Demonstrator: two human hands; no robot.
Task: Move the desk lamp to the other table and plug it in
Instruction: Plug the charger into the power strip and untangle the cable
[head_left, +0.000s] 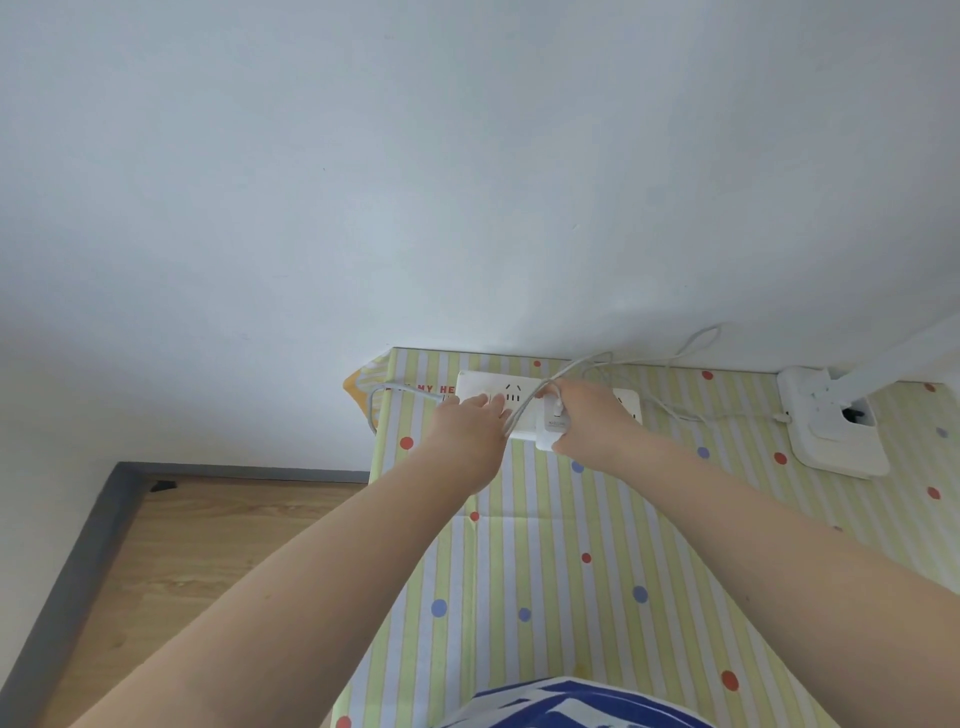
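Smooth white plastic is seen on the strip (511, 397), plug (552, 428) and lamp (831, 426); the tablecloth (571, 545) looks glossy, the floor (208, 530) wood-grained.

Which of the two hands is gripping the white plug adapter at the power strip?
The right hand grips the adapter; the left hand only rests straight fingers on the power strip.

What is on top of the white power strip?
On the power strip: the left hand resting flat at its left end, and the white adapter gripped by the right hand. The sockets beneath both hands are covered.
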